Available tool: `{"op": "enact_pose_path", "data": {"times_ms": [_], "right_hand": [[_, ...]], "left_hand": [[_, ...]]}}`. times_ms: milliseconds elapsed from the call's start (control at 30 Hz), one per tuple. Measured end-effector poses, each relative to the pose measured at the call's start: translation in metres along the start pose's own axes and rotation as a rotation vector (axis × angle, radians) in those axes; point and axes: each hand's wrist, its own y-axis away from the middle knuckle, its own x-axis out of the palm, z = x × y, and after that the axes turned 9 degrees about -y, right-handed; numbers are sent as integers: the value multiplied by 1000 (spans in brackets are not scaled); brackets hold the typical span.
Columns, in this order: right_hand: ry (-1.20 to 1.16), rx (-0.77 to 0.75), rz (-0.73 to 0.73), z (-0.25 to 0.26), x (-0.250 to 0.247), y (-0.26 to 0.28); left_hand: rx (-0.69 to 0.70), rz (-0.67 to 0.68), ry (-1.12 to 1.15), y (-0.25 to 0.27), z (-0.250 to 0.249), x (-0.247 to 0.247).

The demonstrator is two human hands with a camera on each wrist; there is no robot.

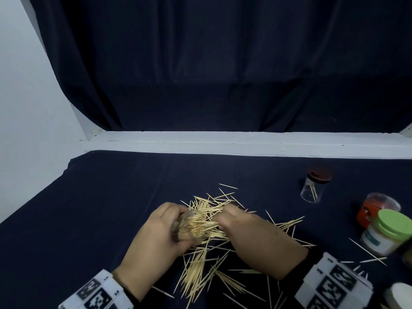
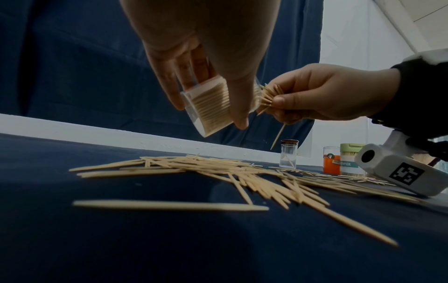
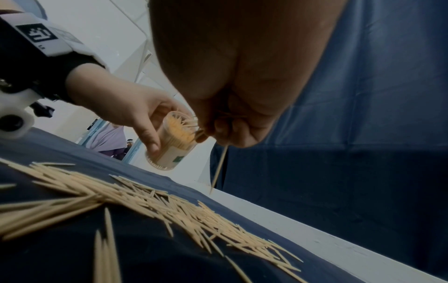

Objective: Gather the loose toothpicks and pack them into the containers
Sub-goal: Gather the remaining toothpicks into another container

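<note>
Behind pile, green-lidded jar (image 2: pixel 352 159) label reads "PICK"; rest hidden.

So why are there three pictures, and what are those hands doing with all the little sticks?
They are one moment seen by three cameras: one on the person's head, one on each wrist. The sticks are toothpicks, scattered on a dark cloth. The left hand holds a clear tub, tilted and nearly full. The right hand pinches a bunch at its mouth, with one stick dangling. More tubs stand at the right: an almost empty jar, an orange one and a green-lidded one.
</note>
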Motion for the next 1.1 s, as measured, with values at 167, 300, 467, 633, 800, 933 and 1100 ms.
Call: {"op": "enact_pose_path", "data": {"times_ms": [167,300,467,633,800,933,1100], "right_hand": [[37,-2,66,12,-3,0],[-12,0,43,13,0,-1],[-46,-46,25,12,11,-3],[-105,-71,-59,5,15,-3],[-57,-96,-146,3,10,-3],[10,-145,-94,2,13,-6],[-132,-198,-239,-3,13,-9]], "left_hand": [[40,17,-58,2,-3,2],[48,13,-92,1,-1,4],[72,27,-97,3,-3,6],[75,29,-64,4,-5,6],[59,57,-48,3,-7,7],[59,60,-23,3,-7,7],[66,34,23,4,-5,7]]}}
